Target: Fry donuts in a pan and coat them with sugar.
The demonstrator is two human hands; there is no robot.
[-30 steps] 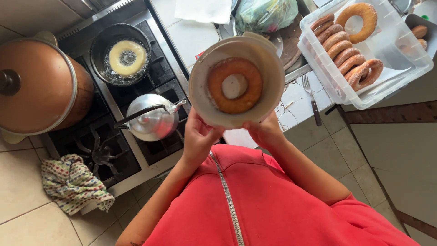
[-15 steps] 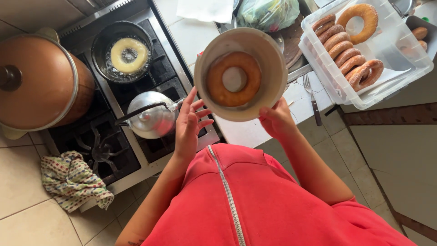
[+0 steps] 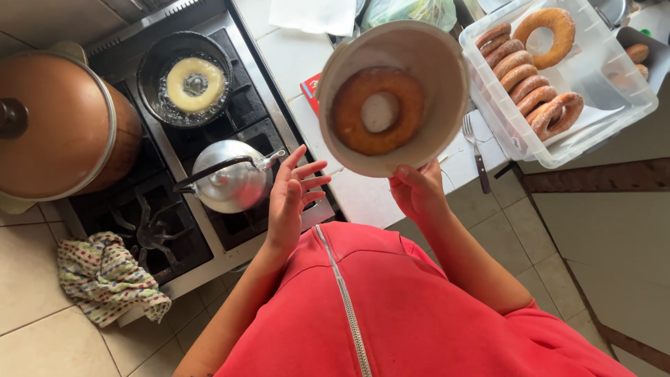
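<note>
A browned ring doughnut (image 3: 377, 112) is lying in a white bowl (image 3: 440, 66), which the right hand (image 3: 417, 190) is gripping by its lower rim above the counter. The left hand (image 3: 293, 199) is hovering open and empty, fingers spread, just beside a metal kettle (image 3: 230, 183) on the stove (image 3: 241, 105), where another doughnut is frying in a black pan (image 3: 183, 78).

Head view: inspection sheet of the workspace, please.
Surface: white tiled counter beside a black gas stove.
Job's things: brown ring doughnut in a white bowl; a pale one frying in a black pan.
Clutter: fork, kettle, copper pot, patterned cloth, clear tub of doughnuts.
Grippers: right hand holds the bowl's rim; left hand open, fingers spread, apart from the bowl.
Cables: nothing seen.
Surroundings: tiled floor.
</note>
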